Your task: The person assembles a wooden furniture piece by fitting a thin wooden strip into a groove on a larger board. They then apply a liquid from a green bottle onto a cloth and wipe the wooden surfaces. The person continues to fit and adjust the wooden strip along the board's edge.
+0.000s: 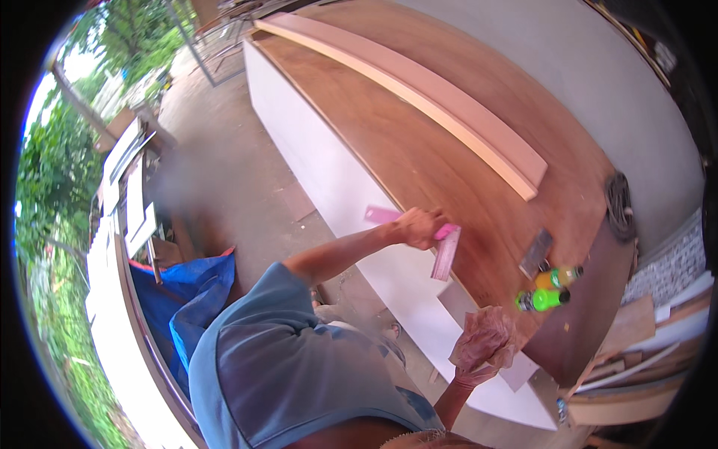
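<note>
My left hand (pixel 420 228) is closed around a pink L-shaped square (pixel 446 254). One arm of it points toward the near edge of the brown wooden panel (pixel 359 135), and the other sticks out past my wrist over the white surface (pixel 329 168). Lower and to the right, my right hand (pixel 479 376) grips a crumpled brownish-pink wad (pixel 485 338); whether it is cloth or paper I cannot tell. Most of that hand's fingers are behind the wad. A small flat grey-brown piece (pixel 454 299) lies between my two hands.
A long pinkish board (pixel 419 82) with a pale edge lies along the panel. A green bottle (pixel 542 300), a yellow bottle (pixel 557 278) and a dark grey block (pixel 536 253) are at its right, near a coiled black cable (pixel 619 206). Wood offcuts (pixel 636 374) and a blue tarp (pixel 191 307) flank me.
</note>
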Tool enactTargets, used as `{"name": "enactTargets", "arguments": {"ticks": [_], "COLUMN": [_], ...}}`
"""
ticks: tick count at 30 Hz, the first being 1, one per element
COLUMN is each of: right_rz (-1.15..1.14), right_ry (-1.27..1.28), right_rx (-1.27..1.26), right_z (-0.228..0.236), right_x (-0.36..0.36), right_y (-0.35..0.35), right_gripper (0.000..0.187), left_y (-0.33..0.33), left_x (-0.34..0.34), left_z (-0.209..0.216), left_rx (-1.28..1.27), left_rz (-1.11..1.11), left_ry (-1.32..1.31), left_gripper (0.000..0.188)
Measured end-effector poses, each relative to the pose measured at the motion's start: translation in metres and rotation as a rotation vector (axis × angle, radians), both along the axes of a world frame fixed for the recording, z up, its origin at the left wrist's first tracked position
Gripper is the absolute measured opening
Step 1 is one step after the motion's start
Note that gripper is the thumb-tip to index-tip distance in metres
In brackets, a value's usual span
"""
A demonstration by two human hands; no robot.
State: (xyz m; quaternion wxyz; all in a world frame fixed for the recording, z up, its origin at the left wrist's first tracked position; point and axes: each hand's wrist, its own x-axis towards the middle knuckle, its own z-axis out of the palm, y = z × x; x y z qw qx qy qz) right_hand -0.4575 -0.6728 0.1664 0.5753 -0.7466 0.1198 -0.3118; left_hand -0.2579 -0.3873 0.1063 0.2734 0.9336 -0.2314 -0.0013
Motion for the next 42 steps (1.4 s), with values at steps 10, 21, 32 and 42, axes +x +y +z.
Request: {"name": "enactTargets", "arguments": {"ticks": [10, 21, 32, 42], "right_rz": [-0.927, -2.215, -2.340, -2.234], "right_ry": [-0.725, -1.471, -1.425, -1.550], "right_rx": [-3.495, -3.249, -2.926, -2.429], "right_z": [-0.062, -0.096, -0.122, -0.092], "right_x": [0.095, 0.141, 0.300, 0.371], "right_y": [0.285, 0.570, 0.822, 1.097], "right_gripper": [0.039, 0.051, 0.055, 0.056], "left_y": [0.414, 0.527, 0.571, 0.830], "left_x": [-0.277, -0.578, -0.441, -0.319], "left_z": [-0.185, -0.215, -0.247, -0.207], "left_rx": [-0.017, -0.267, -0.721, -1.013], "left_rz": [1.262, 1.931, 1.876, 1.856], "left_ry": [0.681, 1.324, 1.340, 0.795], "left_gripper": [0.032, 0.030, 0.035, 0.040]}}
